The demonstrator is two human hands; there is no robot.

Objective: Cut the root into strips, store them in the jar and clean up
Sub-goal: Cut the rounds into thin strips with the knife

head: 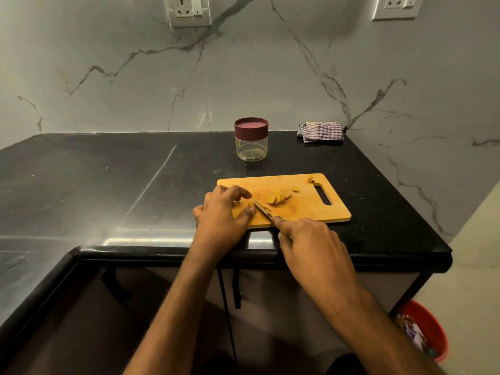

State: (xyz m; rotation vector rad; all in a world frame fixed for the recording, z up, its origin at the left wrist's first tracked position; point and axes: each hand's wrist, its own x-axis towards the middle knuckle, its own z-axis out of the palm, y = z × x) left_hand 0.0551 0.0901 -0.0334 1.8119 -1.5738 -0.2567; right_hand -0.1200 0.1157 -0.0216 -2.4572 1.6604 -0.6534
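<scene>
A wooden cutting board (300, 209) lies on the black counter near its front edge. A row of yellow root slices (278, 197) sits in the board's middle, with a small scrap (310, 180) at the far corner. My left hand (221, 215) holds a small root piece (251, 204) down on the board with thumb and fingertips. In my right hand (308, 244) is a knife (262, 209), index finger along its spine, its blade touching the board just right of that piece. A clear jar (251, 146) with a maroon lid stands behind the board, empty.
A checked cloth (320, 132) lies folded at the back right of the counter (108, 185). A red bin (424, 331) with scraps stands on the floor at lower right. Marble wall with sockets behind.
</scene>
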